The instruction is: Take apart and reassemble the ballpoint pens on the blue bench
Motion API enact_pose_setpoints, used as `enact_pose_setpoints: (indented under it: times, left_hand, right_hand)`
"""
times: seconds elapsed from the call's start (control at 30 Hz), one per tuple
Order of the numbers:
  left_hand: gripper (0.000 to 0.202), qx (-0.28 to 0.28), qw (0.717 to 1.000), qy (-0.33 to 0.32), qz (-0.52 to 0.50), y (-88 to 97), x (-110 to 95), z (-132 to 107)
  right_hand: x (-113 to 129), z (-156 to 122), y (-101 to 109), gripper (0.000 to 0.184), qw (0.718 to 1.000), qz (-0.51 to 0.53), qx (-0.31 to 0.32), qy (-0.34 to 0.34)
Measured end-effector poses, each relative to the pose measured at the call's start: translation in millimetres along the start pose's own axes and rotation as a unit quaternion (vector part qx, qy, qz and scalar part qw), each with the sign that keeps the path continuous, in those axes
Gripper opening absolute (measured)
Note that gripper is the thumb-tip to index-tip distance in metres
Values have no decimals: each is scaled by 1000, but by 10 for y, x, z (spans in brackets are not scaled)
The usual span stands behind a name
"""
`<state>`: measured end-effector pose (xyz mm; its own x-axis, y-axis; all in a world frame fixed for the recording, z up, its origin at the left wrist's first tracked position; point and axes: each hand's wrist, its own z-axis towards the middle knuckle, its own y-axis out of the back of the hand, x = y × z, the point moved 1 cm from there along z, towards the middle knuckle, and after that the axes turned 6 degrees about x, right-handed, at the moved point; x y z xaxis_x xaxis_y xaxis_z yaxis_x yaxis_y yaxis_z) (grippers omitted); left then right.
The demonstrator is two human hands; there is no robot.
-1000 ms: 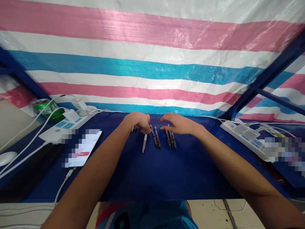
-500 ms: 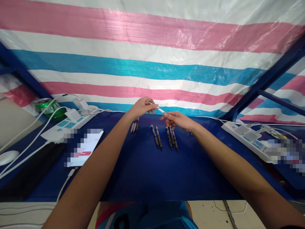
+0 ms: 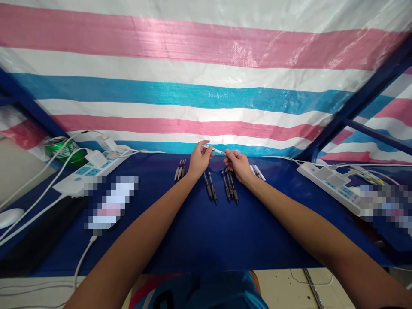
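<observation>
Now the white pen [image 3: 219,151] is up
Freshly lifted off the tabletop [image 3: 206,234], it's pinched by my left fingers [image 3: 208,151] and right fingers [image 3: 228,155], keeping both busy

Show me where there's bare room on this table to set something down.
Widest: the tabletop between both forearms, from the dark pens to the near edge. Smaller: between phone and leftmost pens, and between white pens and right power strip. Crowded: around the left hand and right hand, among pens, and the left end, with left power strip, can and cables.
</observation>
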<state>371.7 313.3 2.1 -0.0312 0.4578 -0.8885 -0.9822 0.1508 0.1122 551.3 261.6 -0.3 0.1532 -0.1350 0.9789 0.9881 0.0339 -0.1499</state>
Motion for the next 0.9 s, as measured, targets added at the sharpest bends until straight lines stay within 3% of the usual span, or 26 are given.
enact_pose_setpoints:
  times: [0.17,0.33,0.57,0.77,0.9]
  left_hand:
    - [34,34,999,30,-3,27,119,-28]
    - [31,14,998,65,0,74,174,-11]
    - [29,-9,996,83,-8,86,107,-38]
    - [45,-41,996,82,12,95,52,-34]
    - [43,-37,994,98,-36,90,46,-28]
  right_hand:
    - [-26,-5,8,50,1000,-2,-11,22]
    - [-47,-2,3,49,999,-40,-10,32]
    - [-84,38,20,43,998,-51,2,29]
    - [-60,11,-2,40,996,-76,25,43]
    - [-42,-4,-7,41,995,-76,22,55]
